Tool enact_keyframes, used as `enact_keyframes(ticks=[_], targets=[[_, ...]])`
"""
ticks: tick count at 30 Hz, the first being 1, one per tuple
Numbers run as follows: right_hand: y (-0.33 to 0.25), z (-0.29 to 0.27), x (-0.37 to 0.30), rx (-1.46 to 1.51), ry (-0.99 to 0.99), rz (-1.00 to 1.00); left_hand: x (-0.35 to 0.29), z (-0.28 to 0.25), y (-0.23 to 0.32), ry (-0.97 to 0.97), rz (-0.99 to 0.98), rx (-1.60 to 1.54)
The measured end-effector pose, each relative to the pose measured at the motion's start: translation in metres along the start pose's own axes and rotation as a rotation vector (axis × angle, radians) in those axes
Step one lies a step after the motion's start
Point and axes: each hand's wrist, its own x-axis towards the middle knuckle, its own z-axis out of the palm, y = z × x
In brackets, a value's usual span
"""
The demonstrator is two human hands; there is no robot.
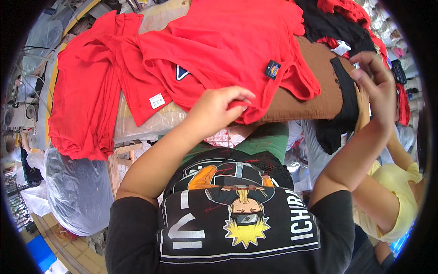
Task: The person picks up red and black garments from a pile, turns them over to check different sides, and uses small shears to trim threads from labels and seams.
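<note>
A red shirt (pixel 228 50) lies spread over the padded surface, its neck edge toward me, with a dark label (pixel 272 70) showing. My left hand (pixel 221 107) is at that near edge, fingers curled and thumb drawn toward the index finger. Whatever lies between those fingertips is too small to make out. My right hand (pixel 378 86) is raised off to the right, thumb and fingers apart, with nothing visible in it. Behind it, another person's hand (pixel 362 102) rests by a black garment (pixel 344 91).
Folded red garments (pixel 89 91) are stacked at the left, one bearing a white tag (pixel 156 101). Brown fabric (pixel 310 68) covers the work surface's right part. A large clear plastic bag (pixel 77 192) stands below at left. A person in yellow (pixel 388 196) sits close at my right.
</note>
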Motion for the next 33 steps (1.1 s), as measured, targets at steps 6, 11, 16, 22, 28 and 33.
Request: enact_keyframes(ticks=[6, 11, 16, 22, 28, 33], targets=[[-0.023, 0.121, -0.017, 0.292, -0.272, -0.133, -0.004, -0.022, 0.01, 0.09, -0.156, -0.491], [-0.025, 0.156, -0.024, 0.375, -0.132, -0.145, -0.005, -0.016, 0.008, 0.144, -0.119, -0.619], [-0.024, 0.168, -0.031, 0.369, -0.013, -0.042, -0.01, -0.011, 0.02, 0.228, -0.096, -0.526], [-0.037, 0.159, -0.032, 0.478, -0.156, 0.39, -0.013, -0.004, 0.033, 0.426, 0.244, 0.204], [-0.034, 0.159, -0.034, 0.298, -0.11, 0.084, -0.016, -0.006, 0.036, 0.357, 0.195, 0.198], [-0.034, 0.145, -0.035, 0.693, -0.237, 0.197, -0.017, -0.007, 0.035, 0.282, -0.027, -0.224]])
